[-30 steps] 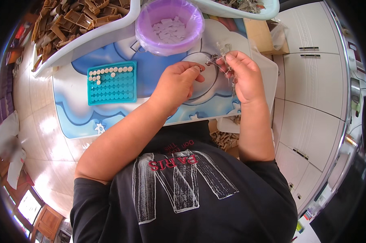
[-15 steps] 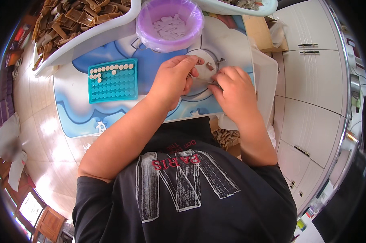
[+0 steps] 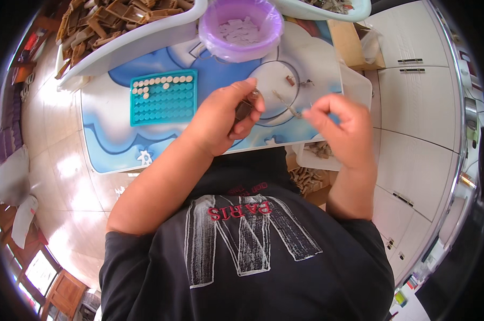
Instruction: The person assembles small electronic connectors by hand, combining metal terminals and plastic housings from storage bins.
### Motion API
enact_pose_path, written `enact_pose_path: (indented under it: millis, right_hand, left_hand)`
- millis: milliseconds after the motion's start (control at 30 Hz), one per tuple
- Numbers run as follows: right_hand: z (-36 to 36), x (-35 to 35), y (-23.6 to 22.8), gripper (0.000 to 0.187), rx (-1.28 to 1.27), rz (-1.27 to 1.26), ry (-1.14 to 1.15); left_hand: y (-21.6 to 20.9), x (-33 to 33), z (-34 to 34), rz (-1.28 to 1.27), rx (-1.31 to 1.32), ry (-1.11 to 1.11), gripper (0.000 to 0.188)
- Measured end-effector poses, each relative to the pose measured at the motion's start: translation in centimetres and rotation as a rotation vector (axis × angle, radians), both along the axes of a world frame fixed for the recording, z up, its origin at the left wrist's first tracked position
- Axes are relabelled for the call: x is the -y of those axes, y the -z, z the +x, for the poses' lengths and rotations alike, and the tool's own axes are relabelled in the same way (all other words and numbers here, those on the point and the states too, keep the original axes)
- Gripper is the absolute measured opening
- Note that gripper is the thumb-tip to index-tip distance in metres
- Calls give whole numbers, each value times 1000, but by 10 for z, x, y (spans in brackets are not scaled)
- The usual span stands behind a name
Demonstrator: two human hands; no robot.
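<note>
Presently: left hand (image 3: 228,112), curled around small dark-brown piece (image 3: 243,110); right hand (image 3: 341,125), half-closed, arched over bench (image 3: 105,147), hold indiscernible.

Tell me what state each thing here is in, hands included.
Left hand: closed around a dark brown piece
Right hand: curled, hold unclear
Teal tray: partly filled with pale round pieces
Purple tub: plastic-lined, partly filled
White bin: heaped with brown pieces
Cabinet doors: shut
</note>
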State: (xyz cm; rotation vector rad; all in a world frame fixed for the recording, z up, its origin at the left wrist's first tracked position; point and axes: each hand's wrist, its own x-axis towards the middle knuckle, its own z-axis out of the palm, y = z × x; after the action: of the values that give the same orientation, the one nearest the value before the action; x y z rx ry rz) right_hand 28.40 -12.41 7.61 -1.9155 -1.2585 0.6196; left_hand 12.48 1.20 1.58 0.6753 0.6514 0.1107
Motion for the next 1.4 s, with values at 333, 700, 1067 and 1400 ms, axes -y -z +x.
enact_pose_path:
  millis: [333, 700, 1067, 1400]
  right_hand:
    - [-61, -8, 39, 24, -223, 192, -261]
    - [-119, -36, 52, 22, -650, -59, -103]
    - [-120, -49, 54, 14, -1188, -111, -146]
    - [-125, -46, 67, 14, -891, -100, -247]
  left_hand:
    - [-14, -17, -68, -219, 36, 82, 40]
    - [-13, -17, -115, -112, -90, 128, 46]
    - [1, -1, -120, 915, -28, -217, 21]
    - [1, -11, -129, 82, 76, -97, 35]
